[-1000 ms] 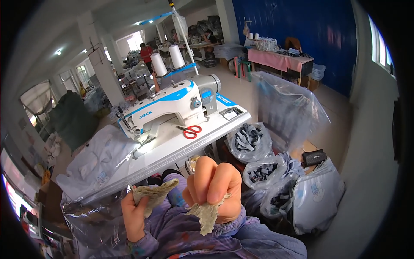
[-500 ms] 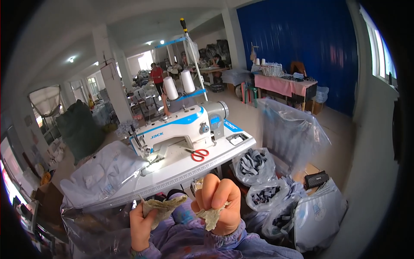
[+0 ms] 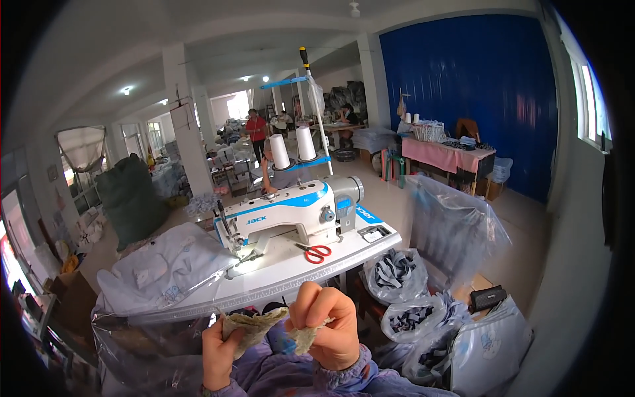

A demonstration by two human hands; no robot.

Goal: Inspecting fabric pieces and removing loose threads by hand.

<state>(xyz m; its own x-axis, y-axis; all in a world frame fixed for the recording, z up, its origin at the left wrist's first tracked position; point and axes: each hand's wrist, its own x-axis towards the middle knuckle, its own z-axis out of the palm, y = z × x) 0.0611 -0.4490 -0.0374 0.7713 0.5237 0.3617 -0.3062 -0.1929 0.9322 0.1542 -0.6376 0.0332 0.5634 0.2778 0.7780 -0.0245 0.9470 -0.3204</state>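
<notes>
Head view, left hand point(image 3: 221, 351): I see it closed on a small greyish fabric piece point(image 3: 254, 323), below the desk point(image 3: 344, 255) edge.
Right hand point(image 3: 329, 324): pinching a smaller fabric scrap point(image 3: 305, 335).
Risk: loose pinch may drop the scrap onto the plastic bags point(image 3: 397, 274).

White sewing machine point(image 3: 284, 221) on table point(image 3: 344, 255), red scissors point(image 3: 318, 252) beside it

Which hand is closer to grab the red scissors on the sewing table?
Probably the right hand. It sits almost straight below the red scissors, while the left hand is farther over to the left. Both hands are pinching small fabric pieces now, though.
</notes>
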